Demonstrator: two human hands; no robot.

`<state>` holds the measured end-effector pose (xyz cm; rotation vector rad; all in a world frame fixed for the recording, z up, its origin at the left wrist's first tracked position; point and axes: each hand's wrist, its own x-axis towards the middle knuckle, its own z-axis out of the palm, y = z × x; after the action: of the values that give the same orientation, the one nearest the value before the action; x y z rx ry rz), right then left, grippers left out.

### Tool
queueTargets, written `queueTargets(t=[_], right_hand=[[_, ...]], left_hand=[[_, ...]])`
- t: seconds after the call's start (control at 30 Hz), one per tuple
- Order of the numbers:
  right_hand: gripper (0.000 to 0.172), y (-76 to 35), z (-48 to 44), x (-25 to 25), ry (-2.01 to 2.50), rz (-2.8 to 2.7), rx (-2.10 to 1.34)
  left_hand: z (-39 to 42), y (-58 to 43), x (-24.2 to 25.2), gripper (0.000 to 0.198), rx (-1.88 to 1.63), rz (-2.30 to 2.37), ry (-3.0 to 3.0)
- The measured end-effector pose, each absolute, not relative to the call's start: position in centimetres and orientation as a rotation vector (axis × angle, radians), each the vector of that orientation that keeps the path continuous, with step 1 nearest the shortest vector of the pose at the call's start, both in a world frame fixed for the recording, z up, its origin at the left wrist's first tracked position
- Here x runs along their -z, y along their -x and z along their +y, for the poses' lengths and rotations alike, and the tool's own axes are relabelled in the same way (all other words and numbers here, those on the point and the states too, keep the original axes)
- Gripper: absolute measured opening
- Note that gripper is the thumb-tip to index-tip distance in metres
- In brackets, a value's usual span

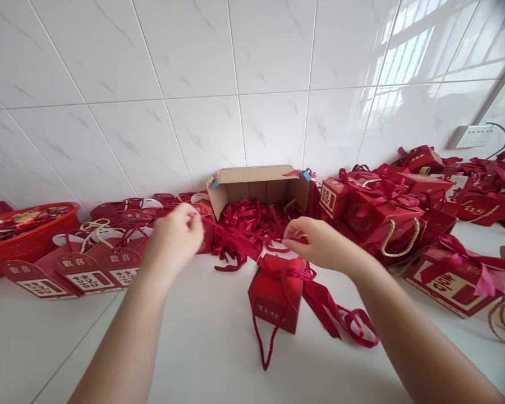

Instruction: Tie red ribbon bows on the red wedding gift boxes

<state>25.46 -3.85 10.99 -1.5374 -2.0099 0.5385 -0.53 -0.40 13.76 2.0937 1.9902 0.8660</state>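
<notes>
My left hand (179,233) is closed in a pinch on a dark red satin ribbon (238,242). The ribbon stretches from those fingers down to the top of a small red gift box (275,292). This box stands on the white surface, with gold lettering on its side and a twisted red cord handle hanging in front. Just above and behind the box is my right hand (313,241), its fingers loosely curled and apart, with nothing visible in them. More ribbon (332,314) is gathered at the box's top and trails in loops to the right.
Behind the box, an open cardboard carton (258,191) spills loose red ribbons (252,221). Red gift boxes (88,272) line the left side near a red basin (33,241). Ribbon-tied boxes (382,216) are heaped at right. A tiled wall (202,134) borders the back.
</notes>
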Motion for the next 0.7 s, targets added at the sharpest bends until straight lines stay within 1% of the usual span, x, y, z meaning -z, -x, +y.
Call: queueTargets(t=[0.07,0.1,0.13,0.17,0.23,0.3,0.37,0.43,0.57,0.7], right_hand=[[0.012,-26.8,-4.5,-11.7,1.625,-2.113,-0.547],[0.013,-27.3,-4.8,-11.8,1.65,-2.184,-0.593],[0.014,-27.5,-5.0,-11.9,1.665,-2.25,-0.646],[0.016,-27.6,-5.1,-11.9,1.676,-2.301,-0.689],[0.022,-27.3,-4.9,-11.6,1.689,-2.346,-0.73],[0.026,-26.9,-4.3,-11.1,1.682,-2.343,-0.725],[0.025,-26.5,-3.6,-10.6,1.657,-2.321,-0.739],[0.024,-26.5,-3.0,-10.2,1.641,-2.288,-0.801],[0.028,-26.7,-2.5,-10.1,1.592,-2.257,-0.896],[0.028,-27.1,-2.4,-10.4,1.56,-2.291,-0.934]], left_hand=[[-0.1,1.8,-14.4,0.025,-0.837,2.316,-2.136],[-0.1,2.1,-14.5,0.029,-0.818,2.392,-2.178],[-0.1,2.0,-14.5,0.032,-0.792,2.362,-2.24],[-0.1,1.7,-14.2,0.034,-0.776,2.245,-2.309],[-0.1,0.4,-13.4,0.034,-0.698,1.853,-2.382],[-0.3,-1.3,-12.3,0.031,-0.503,1.457,-2.322],[-0.4,-2.7,-11.4,0.029,-0.332,1.275,-2.23],[-0.4,-3.4,-10.9,0.033,-0.243,1.253,-2.184],[0.0,-3.1,-10.5,0.047,-0.212,1.274,-2.08],[0.1,-2.8,-10.4,0.055,-0.166,1.256,-1.946]])
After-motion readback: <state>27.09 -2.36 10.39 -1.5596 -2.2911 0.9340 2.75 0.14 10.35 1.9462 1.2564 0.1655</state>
